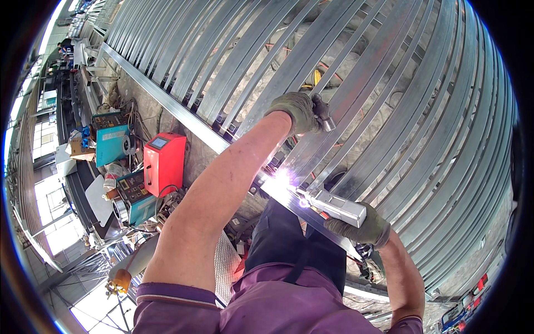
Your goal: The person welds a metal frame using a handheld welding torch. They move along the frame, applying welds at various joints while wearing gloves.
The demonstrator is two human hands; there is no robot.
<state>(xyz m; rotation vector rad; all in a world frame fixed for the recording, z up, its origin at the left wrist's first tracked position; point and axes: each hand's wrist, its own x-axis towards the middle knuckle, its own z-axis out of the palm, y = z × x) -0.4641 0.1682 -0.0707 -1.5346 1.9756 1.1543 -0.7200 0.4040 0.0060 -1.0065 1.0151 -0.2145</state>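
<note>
My left hand [292, 108], in a grey-green work glove, is closed around a hammer; its metal head [324, 114] sticks out to the right, above the steel bars [334, 55]. Also gloved, my right hand [364, 225] grips a silver, boxy welding gun [339, 207]. The gun's nozzle points left at the long steel edge rail [183, 114], where the bars meet it. A bright white-violet flare [282, 181] burns at the nozzle tip and hides the joint beneath.
To the left stand a red machine with a small screen [165, 161] and teal machines [111, 139] with cables. A gas cylinder [130, 261] lies at the lower left. Cloth-like grey material and a yellow object [317, 77] show between the bars.
</note>
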